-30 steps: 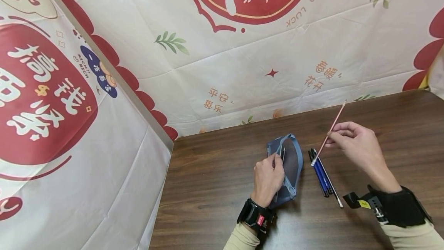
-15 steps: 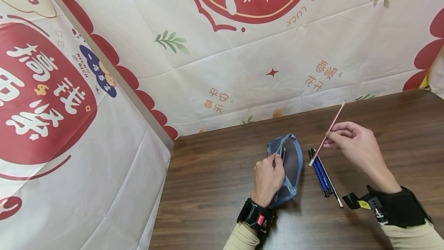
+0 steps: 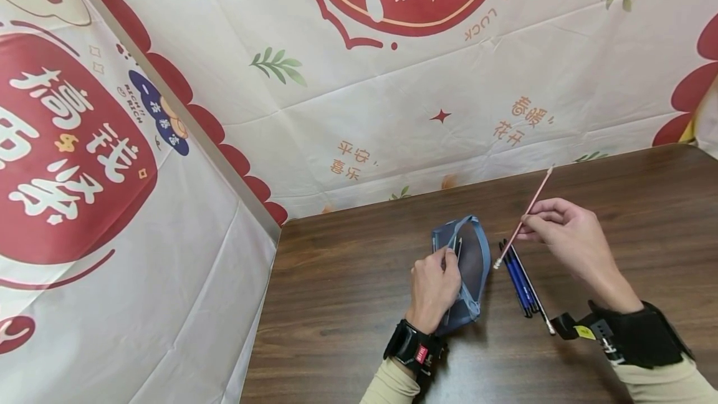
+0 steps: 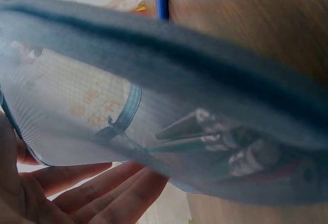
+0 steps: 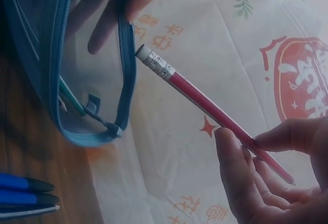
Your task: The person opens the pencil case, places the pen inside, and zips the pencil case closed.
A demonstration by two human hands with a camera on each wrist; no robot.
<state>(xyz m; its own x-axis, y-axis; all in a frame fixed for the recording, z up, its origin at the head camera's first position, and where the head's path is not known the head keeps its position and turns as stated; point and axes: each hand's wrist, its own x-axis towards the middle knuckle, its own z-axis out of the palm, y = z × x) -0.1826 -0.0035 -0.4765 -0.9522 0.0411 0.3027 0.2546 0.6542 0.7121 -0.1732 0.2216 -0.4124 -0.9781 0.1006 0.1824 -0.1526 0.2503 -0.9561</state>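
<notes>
Right hand (image 3: 566, 239) fingers pinch the red pencil (image 3: 523, 217) mid-shaft, tilted, eraser end down-left toward the mesh pencil pouch (image 3: 468, 260). Left hand (image 3: 433, 288) grips the pouch's open edge on the bench (image 3: 348, 304); blue pens (image 3: 518, 279) lie between.

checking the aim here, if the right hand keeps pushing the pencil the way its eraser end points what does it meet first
Probably the open mouth of the pouch, which the left hand holds open. The right hand pinches the pencil, eraser end at the zipper rim in the right wrist view; depth is unclear.
</notes>
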